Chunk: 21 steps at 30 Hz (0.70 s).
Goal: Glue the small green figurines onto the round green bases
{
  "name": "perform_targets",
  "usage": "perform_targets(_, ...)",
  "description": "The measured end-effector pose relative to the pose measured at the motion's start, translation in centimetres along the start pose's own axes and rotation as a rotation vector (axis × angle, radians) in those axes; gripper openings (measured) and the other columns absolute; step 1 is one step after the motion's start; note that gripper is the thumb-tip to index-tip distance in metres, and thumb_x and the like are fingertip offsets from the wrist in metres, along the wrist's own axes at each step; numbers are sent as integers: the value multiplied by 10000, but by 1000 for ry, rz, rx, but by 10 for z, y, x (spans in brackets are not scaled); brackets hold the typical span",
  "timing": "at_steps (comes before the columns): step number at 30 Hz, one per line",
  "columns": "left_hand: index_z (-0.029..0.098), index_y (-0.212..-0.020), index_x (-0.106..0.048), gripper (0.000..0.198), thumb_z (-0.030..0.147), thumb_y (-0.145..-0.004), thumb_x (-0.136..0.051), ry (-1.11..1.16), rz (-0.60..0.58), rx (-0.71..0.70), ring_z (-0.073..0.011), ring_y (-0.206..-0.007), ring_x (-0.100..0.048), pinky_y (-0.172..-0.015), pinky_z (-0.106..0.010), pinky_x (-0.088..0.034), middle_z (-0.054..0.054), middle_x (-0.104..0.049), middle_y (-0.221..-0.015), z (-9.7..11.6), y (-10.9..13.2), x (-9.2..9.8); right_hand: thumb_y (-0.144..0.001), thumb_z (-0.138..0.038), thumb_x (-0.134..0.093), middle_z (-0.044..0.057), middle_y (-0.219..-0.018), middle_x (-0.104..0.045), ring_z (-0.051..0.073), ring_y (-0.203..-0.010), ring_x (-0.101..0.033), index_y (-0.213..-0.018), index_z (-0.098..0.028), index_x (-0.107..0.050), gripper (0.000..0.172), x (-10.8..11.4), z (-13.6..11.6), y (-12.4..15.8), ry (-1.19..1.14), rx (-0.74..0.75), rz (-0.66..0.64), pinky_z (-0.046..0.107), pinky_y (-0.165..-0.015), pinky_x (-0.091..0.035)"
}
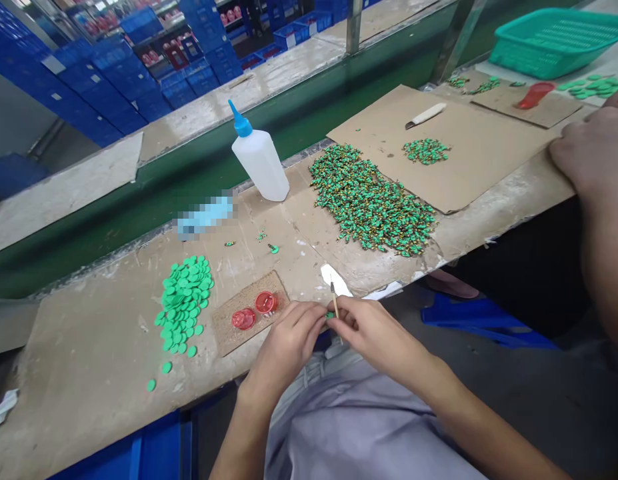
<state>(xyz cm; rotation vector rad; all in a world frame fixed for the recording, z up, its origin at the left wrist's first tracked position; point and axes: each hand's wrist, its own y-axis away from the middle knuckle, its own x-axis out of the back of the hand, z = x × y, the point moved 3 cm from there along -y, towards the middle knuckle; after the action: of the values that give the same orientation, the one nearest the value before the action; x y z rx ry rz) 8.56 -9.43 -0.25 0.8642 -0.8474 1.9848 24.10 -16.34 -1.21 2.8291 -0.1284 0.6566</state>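
Note:
My left hand (pixel 289 340) and my right hand (pixel 373 327) meet at the table's front edge, fingers pinched together. Between them sits a small green part (pixel 329 315). My right hand also holds a thin wooden stick (pixel 334 293) that points up and away. Two red caps (pixel 255 311) rest on a cork pad (pixel 229 330) just left of my left hand. A heap of flat green discs (pixel 183 303) lies further left. A large pile of green and gold small parts (pixel 371 200) lies beyond my hands.
A white squeeze bottle with a blue nozzle (pixel 259 157) stands at the back. A cardboard sheet (pixel 469 153) carries a smaller green pile (pixel 427 151) and a knife (pixel 425 115). Another person's arm (pixel 596 173) reaches in at right, near a teal basket (pixel 553 40).

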Motion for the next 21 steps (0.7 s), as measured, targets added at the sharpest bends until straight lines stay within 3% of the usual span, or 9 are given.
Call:
perform_targets(6, 184, -1145, -623, 137, 137, -1052, -534, -59, -25, -13, -216, -957, -673, -855, -373, -587, -76, -742, -1077, 3, -1, 0, -999, -235, -536, -7, -693, -696, 159, -636, -681, -893, -196, -635, 150, 3, 7, 3, -177, 10, -21, 250, -632, -503)
perform_targets(11, 185, -1159, -627, 154, 155, -1062, -511, -93, -35, -16, -218, -941, -685, -842, -376, -596, -84, -749, -1064, 5, -2, 2, -1029, -357, -547, 22, -769, -699, 160, -669, -686, -884, -185, -676, 259, 12, 14, 4, -416, 67, 117, 268, -656, -562)
perform_targets(15, 190, -1154, -635, 173, 162, -1069, -487, -116, -44, -14, -220, -930, -695, -830, -376, -597, -85, -750, -1045, 7, -4, 3, -1034, -350, -569, 51, -874, -695, 172, -754, -681, -880, -191, -700, 258, 16, 13, 6, -407, 193, 171, 287, -701, -581)
perform_targets(21, 184, -1149, -620, 161, 131, -1057, -499, -140, -67, -20, -226, -917, -691, -820, -382, -595, -76, -747, -1034, 9, -6, 3, -1055, -268, -536, 44, -852, -694, 177, -803, -657, -853, -196, -672, 254, 12, 11, 5, -247, 332, 217, 306, -784, -547)
